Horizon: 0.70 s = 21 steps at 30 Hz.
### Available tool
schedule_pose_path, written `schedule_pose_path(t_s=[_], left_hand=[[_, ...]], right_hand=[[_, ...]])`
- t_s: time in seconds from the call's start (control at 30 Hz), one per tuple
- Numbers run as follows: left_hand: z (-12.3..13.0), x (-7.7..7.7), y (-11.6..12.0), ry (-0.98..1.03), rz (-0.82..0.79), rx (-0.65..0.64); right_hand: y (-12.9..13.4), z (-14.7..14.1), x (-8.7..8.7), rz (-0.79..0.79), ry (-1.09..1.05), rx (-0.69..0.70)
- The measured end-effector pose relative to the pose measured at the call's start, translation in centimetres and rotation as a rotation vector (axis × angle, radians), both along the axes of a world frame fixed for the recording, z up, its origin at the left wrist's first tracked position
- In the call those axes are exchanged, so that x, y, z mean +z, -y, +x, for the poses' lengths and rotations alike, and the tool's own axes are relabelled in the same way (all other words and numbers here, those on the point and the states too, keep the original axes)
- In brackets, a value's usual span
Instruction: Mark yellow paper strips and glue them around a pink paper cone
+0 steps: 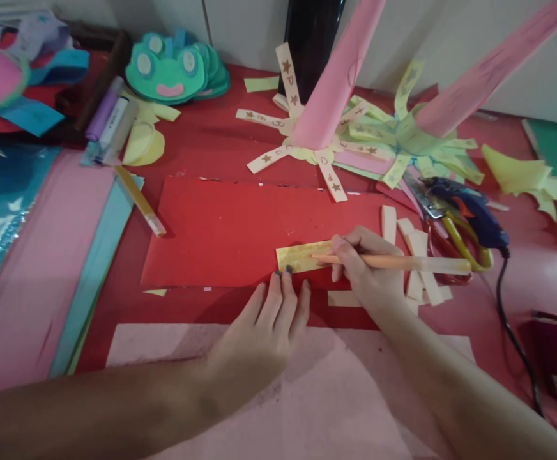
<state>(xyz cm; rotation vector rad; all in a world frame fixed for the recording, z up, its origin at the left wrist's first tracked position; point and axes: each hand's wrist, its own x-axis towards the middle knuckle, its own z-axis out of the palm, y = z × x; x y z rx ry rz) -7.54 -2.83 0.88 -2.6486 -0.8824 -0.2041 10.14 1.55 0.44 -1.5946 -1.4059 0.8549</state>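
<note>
My right hand (367,268) pinches an orange pencil-like stick (403,262) with a pale, clear end; its tip rests on a small yellow strip (297,257). The strip carries darker yellow marks and lies on a red sheet (211,236). Fingers spread and flat, my left hand (273,313) has its fingertips at the strip's lower edge, pressing there and on the red sheet. Several cream paper strips (417,249) lie just right of my right hand, and another pale strip (343,298) sits below it.
Pink paper cones (329,96) with lettered strips stand behind. Scissors (455,236) and a blue glue gun (470,207) with its cord are at right. Green frog cutouts (170,73), markers (108,118), a yellow stick (139,201) and coloured sheets (34,255) lie at left.
</note>
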Motion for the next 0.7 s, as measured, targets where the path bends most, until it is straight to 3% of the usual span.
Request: schedule_pose_path(t_s=[0.7], left_hand=[[-0.01,0.1,-0.09,-0.01,-0.002,-0.001]], right_hand=[[0.09,-0.08,0.25,0.015,0.041,-0.015]])
